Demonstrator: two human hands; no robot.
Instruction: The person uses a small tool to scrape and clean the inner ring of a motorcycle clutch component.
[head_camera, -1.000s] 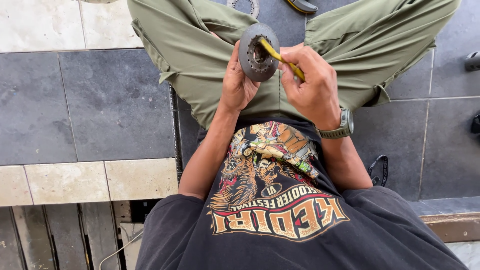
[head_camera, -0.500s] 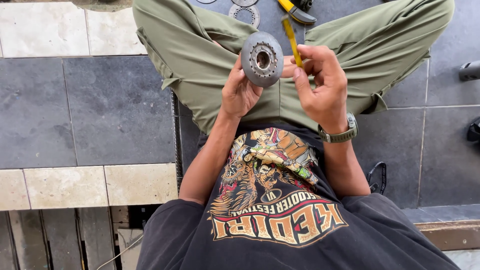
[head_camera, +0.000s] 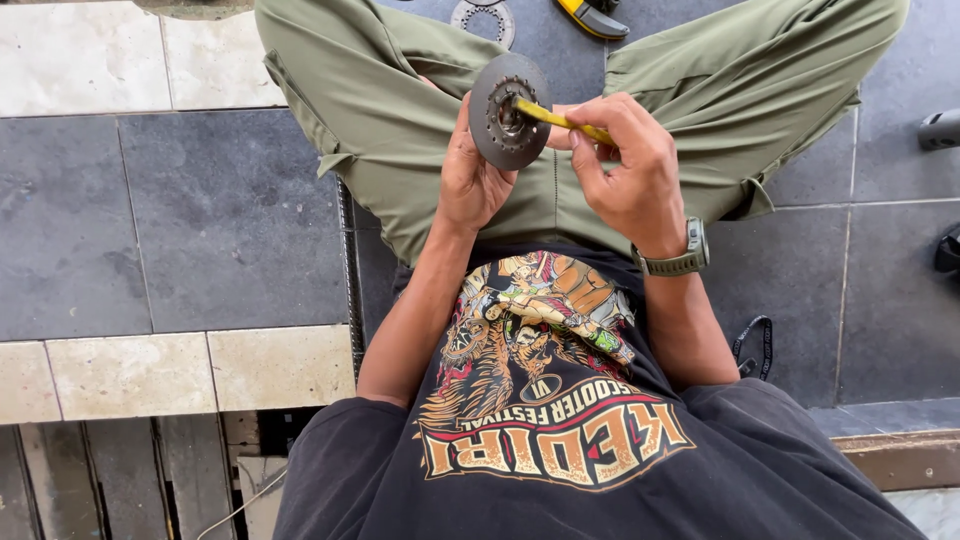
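Person seated on grey tiled floor (head_camera: 200, 220), olive trousers (head_camera: 400, 110). Left hand (head_camera: 470, 180) holds round dark metal disc (head_camera: 508, 112) over lap, fingers wrapped behind its edge. Right hand (head_camera: 630, 170) fingers pinch yellow-handled tool (head_camera: 565, 120), tip in disc's centre. Toothed ring (head_camera: 482, 18) lies on floor beyond the knees.

No packages, signs or screens seen. Only a printed graphic (head_camera: 545, 380) across the front of the black T-shirt (head_camera: 600, 470): a multicoloured figure picture above curved orange-and-cream lettering edged in red.
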